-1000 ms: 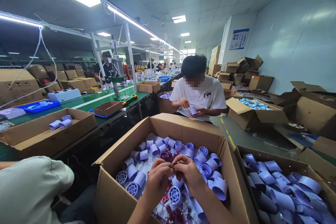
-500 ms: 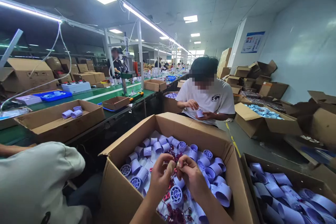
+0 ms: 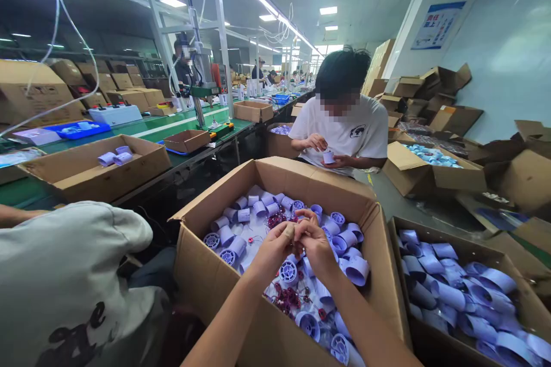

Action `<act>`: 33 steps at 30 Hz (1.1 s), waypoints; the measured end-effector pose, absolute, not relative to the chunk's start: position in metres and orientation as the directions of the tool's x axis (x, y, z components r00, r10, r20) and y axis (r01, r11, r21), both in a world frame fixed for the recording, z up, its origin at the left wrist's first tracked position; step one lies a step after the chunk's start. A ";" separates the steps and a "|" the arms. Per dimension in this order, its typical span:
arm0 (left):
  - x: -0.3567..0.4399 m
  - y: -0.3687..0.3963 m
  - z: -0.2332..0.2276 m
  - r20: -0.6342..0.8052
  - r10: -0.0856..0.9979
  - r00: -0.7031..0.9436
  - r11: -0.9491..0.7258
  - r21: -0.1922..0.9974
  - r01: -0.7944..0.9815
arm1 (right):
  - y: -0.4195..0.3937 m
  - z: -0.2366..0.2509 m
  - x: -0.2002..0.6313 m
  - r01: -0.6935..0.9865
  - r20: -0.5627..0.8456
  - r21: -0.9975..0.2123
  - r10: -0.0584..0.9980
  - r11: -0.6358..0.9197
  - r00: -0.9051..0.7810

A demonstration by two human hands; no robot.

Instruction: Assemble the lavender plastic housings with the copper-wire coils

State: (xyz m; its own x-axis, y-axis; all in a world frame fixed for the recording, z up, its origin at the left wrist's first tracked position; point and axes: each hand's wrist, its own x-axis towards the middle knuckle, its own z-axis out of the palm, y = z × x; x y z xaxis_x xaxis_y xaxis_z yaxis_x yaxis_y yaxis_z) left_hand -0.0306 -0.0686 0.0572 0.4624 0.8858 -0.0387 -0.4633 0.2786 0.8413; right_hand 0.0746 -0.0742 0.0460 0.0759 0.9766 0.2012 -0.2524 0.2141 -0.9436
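My left hand (image 3: 275, 246) and my right hand (image 3: 313, 242) meet fingertip to fingertip over a large open cardboard box (image 3: 215, 287). Both pinch something very small between them; I cannot make out what it is. Under the hands lie several pale purple plastic cylinders (image 3: 353, 269), some with a round grille (image 3: 287, 271) on the end. Small dark red wound parts (image 3: 288, 298) are scattered among them in the box.
A second open box of purple sleeves (image 3: 456, 292) stands at the right. A person in a white T-shirt (image 3: 344, 132) sits opposite, holding a purple piece. Another person's grey shoulder (image 3: 64, 281) fills the lower left. A green conveyor bench (image 3: 163, 126) with boxes runs along the left.
The camera has tilted down and moved closer, so the box shows more of its contents. My hands stay pressed together over the box, now a little further from me.
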 end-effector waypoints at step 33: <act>-0.052 -0.067 0.054 0.177 0.911 0.372 -0.027 0.927 -0.374 | -0.077 0.044 0.079 -0.015 0.288 -0.957 0.957 0.289 0.045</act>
